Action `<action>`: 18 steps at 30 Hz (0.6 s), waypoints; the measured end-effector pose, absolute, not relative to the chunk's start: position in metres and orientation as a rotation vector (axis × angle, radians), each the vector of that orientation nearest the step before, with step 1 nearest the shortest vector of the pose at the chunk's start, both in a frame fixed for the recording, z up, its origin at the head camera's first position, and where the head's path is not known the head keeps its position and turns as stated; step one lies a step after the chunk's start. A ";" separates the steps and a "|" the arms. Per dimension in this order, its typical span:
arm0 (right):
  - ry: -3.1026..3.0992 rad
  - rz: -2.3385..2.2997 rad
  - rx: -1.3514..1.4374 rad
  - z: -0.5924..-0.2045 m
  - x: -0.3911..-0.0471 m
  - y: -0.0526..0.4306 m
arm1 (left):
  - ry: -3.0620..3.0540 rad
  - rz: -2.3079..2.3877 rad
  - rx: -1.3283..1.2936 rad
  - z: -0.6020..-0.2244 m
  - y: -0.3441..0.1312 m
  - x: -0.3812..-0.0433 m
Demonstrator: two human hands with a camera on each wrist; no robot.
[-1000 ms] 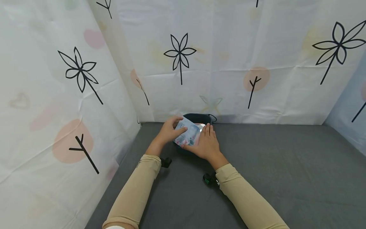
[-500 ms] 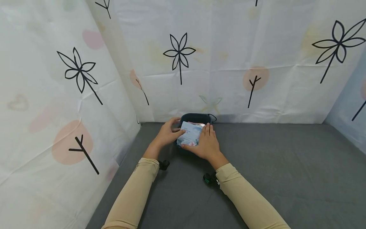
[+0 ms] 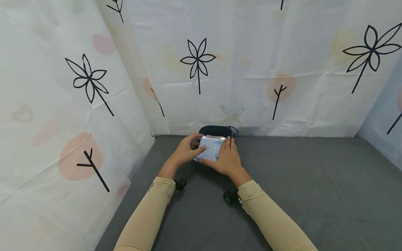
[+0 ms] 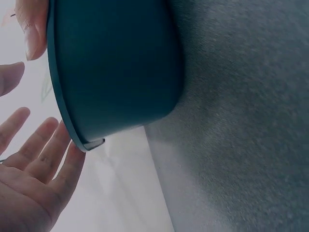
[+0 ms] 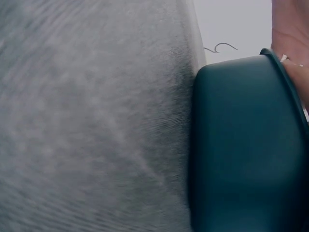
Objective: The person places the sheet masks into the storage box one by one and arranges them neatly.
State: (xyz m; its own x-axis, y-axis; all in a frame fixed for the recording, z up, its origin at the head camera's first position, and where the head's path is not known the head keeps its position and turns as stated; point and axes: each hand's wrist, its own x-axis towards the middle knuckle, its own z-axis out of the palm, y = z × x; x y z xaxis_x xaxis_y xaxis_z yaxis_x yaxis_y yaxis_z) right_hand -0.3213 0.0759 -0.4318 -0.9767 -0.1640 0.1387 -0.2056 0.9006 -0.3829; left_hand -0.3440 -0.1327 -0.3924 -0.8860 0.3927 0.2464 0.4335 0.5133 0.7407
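Note:
Several flat packets (image 3: 212,147) with a pale blue floral print and shiny silvery edges lie stacked at the mouth of a dark teal bin (image 3: 215,130). My left hand (image 3: 184,150) is at the stack's left side, its thumb over the top packet. In the left wrist view its fingers (image 4: 43,150) are spread and nearly straight, fingertips right at the bin's rim. Along the stack's right edge, my right hand (image 3: 228,158) lies with straight fingers together, its thumb across the near edge. The bin's contents below the packets are hidden.
The bin stands on a grey cloth-covered table (image 3: 298,181), close to a white curtain (image 3: 251,69) with printed flowers. A thin dark loop (image 3: 234,130) sticks out at the bin's far right corner. Another curtain (image 3: 41,104) hangs along the left side.
The top packet, tilted up under my left hand a second ago, has come down level with the others. My left hand shifted slightly with it. My right hand stayed in place.

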 end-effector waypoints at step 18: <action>-2.585 0.910 0.394 -0.406 -0.313 0.124 | -2.665 -1.031 -0.749 -0.410 -0.146 -0.332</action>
